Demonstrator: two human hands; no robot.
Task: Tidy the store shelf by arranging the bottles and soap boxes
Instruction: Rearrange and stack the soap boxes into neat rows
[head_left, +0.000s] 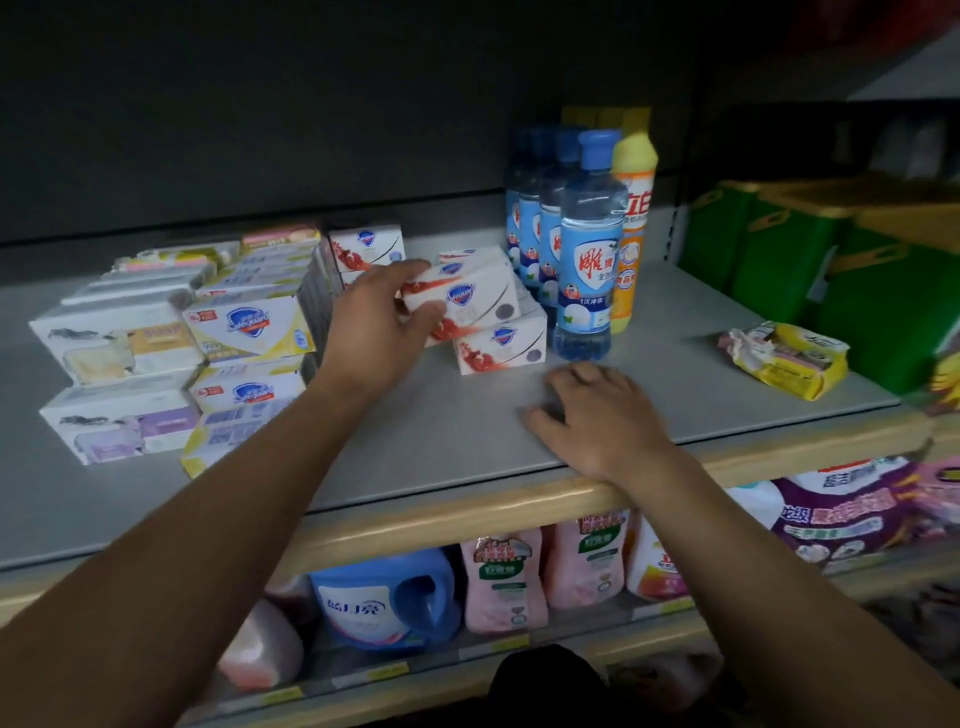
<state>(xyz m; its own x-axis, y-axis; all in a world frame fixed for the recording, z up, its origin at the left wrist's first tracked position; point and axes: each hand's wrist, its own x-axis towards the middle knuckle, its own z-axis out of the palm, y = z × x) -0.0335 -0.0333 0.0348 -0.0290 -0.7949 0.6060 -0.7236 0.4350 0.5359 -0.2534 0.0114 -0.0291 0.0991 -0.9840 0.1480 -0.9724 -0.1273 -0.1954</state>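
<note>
White card with a red splash and a blue shield mark forms the held soap box (467, 299), which sits at the centre of the grey shelf (467, 431). Its long axis runs from 8 o'clock to 2 o'clock, printed face up and tilted toward the camera. The left hand (382, 325) grips its 8 o'clock end: thumb on the near edge, fingers (410, 270) curled over the far edge, closed on the box. The box rests on top of a lower soap box (501, 348) of the same print, whose long axis runs 9 to 3 o'clock.

The right hand (597, 415) lies palm down on the shelf at 5 o'clock from the held box, fingers spread and holding nothing.

At 3 o'clock, just beside the boxes, a row of blue bottles (584, 260) stands upright, running back toward 12 o'clock, with a yellow bottle (634, 228) touching the row on its 3 o'clock side. At 9 o'clock stand stacked soap boxes (249, 327), yellow-trimmed, and further out white soap packs (117, 343). At 11 o'clock a red-print box stack (366, 249) sits behind the left hand. A yellow crumpled packet (784, 356) lies well apart at 3 o'clock, near green containers (779, 270). The lower shelf holds detergent bottles (504, 587).
</note>
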